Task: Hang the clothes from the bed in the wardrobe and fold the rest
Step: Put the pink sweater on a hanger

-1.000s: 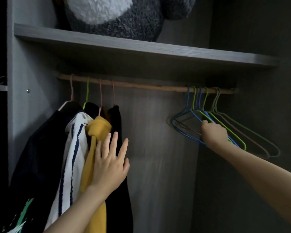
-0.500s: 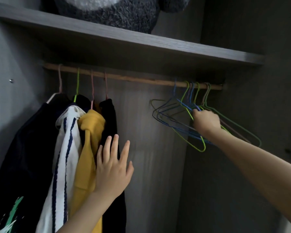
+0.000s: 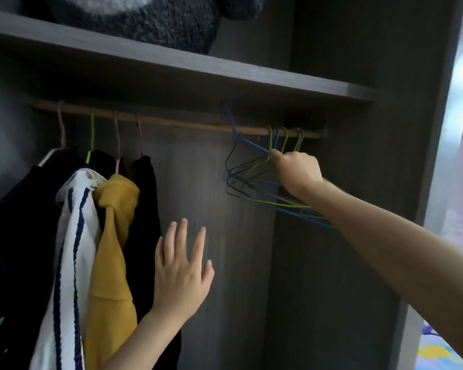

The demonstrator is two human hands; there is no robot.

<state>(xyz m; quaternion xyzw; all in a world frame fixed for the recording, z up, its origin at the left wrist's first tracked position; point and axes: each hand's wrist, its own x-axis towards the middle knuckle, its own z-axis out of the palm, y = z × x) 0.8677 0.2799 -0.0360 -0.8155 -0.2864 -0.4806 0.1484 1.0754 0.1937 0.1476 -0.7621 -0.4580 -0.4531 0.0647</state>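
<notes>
Right hand (image 3: pixel 298 170): fingers curled in among the wire of the empty hangers (image 3: pixel 286 137) at the right end of the rail (image 3: pixel 187 123). The fingertip pinch sits on the shoulder wire of the blue hanger (image 3: pixel 251 143). I cannot tell how many other wires lie under the palm.

The blue hanger's hook is swung out left of the bunch, up by the rail. Whether it is clear of the rail is not resolvable. The other hooks sit on the rail, crowded together, with their lower wires crossing below the wrist.

Left hand (image 3: pixel 181 268): flat, fingers spread, holding nothing. It is just beside the black garment (image 3: pixel 145 209) that ends the hung row; contact is uncertain. Beyond that garment hang a yellow top (image 3: pixel 112 249) and a striped white top (image 3: pixel 72 236).

Task item: no bed clothes are in view and neither hand holds a garment. Judged step: fetching one hanger, early in the job.

Risks:
- The wires are interlocked, so a sideways pull could drag neighbouring hangers off the rail and drop them.
- A hook snagged on the rail would make the bunch spring back.
- The shelf (image 3: pixel 225 73) is close above, which leaves little room to lift.
</notes>
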